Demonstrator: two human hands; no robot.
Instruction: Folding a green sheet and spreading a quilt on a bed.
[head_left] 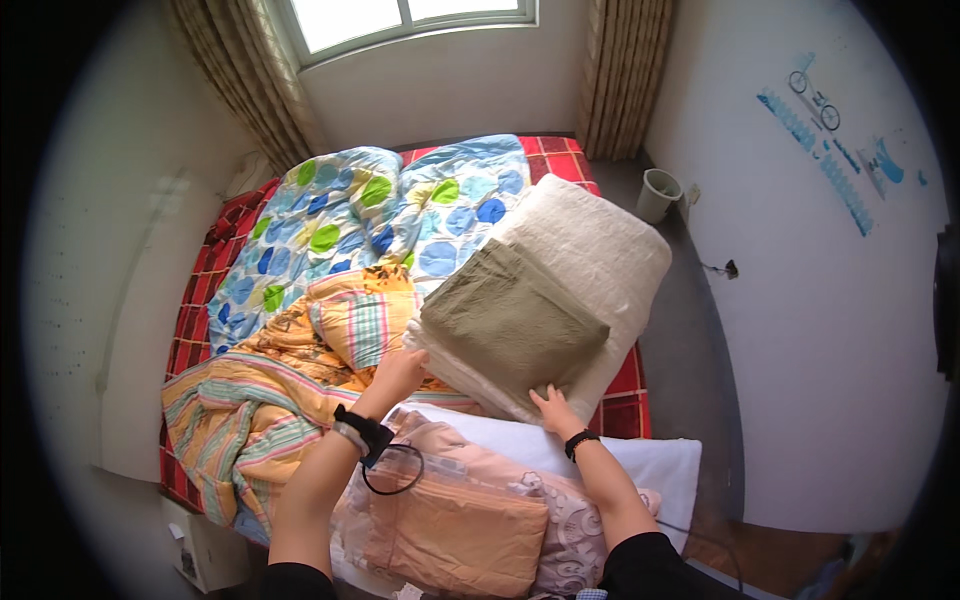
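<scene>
A folded olive-green cloth [515,320] lies on top of a thick folded white quilt [610,235], which sits at an angle on the right half of the bed. My left hand [400,372] is closed at the near left edge of the white quilt, its fingertips partly hidden. At the near edge of the olive cloth, my right hand [558,410] rests with thumb and fingers apart. A black strap with a cable loop [368,435] is on my left wrist, and a dark bracelet [580,440] is on my right.
Nearest me, a peach folded fabric bundle [460,530] lies over white bedding [675,480]. A yellow striped quilt [250,400] and a dotted blue-green quilt [345,215] cover the bed's left and far parts, over a red plaid sheet [190,340]. A bin [658,195] stands by the right wall.
</scene>
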